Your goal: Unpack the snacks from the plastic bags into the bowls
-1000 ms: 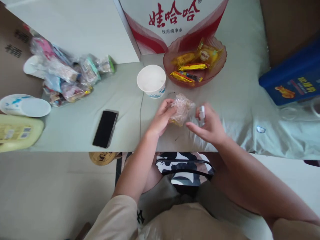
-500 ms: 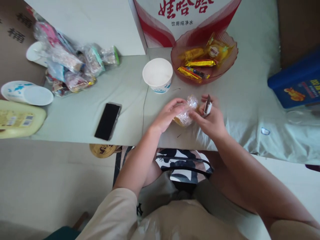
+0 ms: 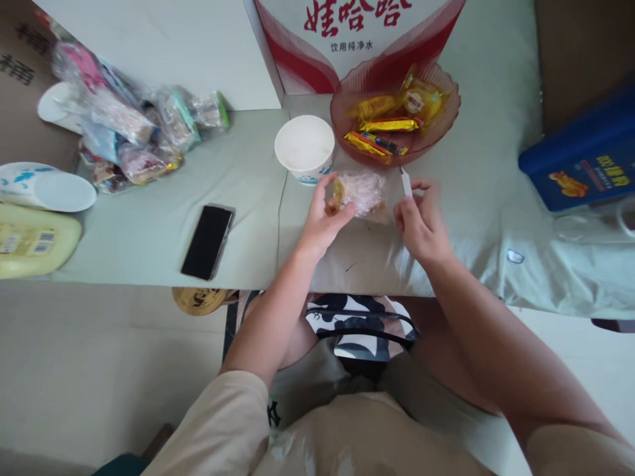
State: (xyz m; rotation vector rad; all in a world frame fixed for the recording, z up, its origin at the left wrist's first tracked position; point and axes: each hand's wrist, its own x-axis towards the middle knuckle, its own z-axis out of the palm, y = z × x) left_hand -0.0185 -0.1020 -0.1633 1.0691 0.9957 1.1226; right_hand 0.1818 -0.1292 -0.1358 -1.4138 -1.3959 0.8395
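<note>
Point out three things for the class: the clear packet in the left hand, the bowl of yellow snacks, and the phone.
Packet (image 3: pixel 364 195): head view, the middle of its shiny clear wrapping.
Bowl (image 3: pixel 430 143): head view, its wall, toward the front right.
Phone (image 3: pixel 208 242): head view, the middle of its dark screen.

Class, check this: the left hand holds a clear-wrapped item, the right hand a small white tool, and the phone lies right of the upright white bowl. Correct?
Not quite: the phone lies left of the upright white bowl, as the head view shows. The left hand does hold the clear-wrapped item, and the right hand the small white tool.
</note>
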